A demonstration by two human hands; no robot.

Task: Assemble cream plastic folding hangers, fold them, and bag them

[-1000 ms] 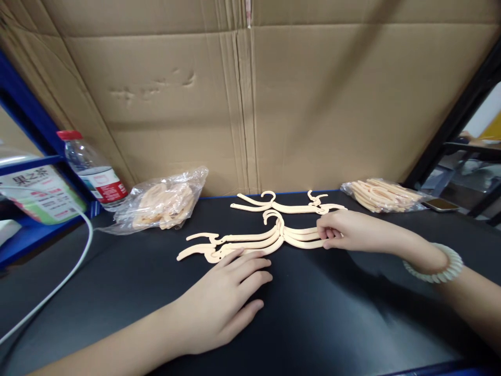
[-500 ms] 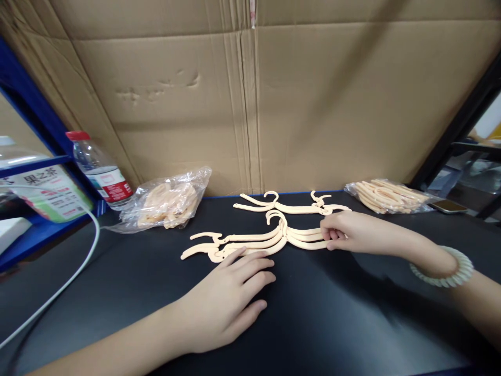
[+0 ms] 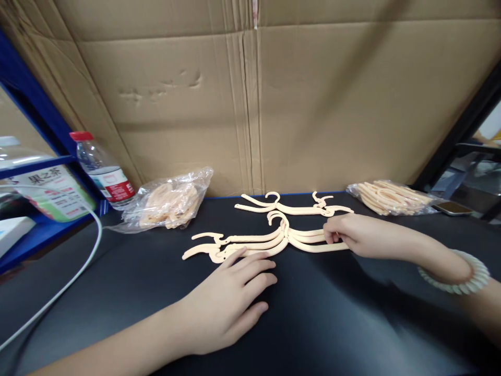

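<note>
A stack of several cream plastic hangers (image 3: 258, 240) lies fanned out on the black table (image 3: 332, 324), hooks near the middle. My left hand (image 3: 230, 297) rests flat on the table with its fingers stretched out, fingertips touching the front edge of the stack's left arm. My right hand (image 3: 352, 233), with a pale bead bracelet (image 3: 454, 271) on the wrist, pinches the right arm ends of the stacked hangers. One more cream hanger (image 3: 293, 206) lies apart just behind the stack.
A clear bag of hangers (image 3: 168, 201) sits at the back left, another bag of hangers (image 3: 391, 197) at the back right beside a phone (image 3: 454, 208). A water bottle (image 3: 104, 172), a blue shelf (image 3: 35, 230) and a white cable (image 3: 62, 284) are left. A cardboard wall (image 3: 250, 104) stands behind.
My right hand has slid a little to the right along the hanger arms, pulling their right ends out longer. My left hand has stayed flat in place.
</note>
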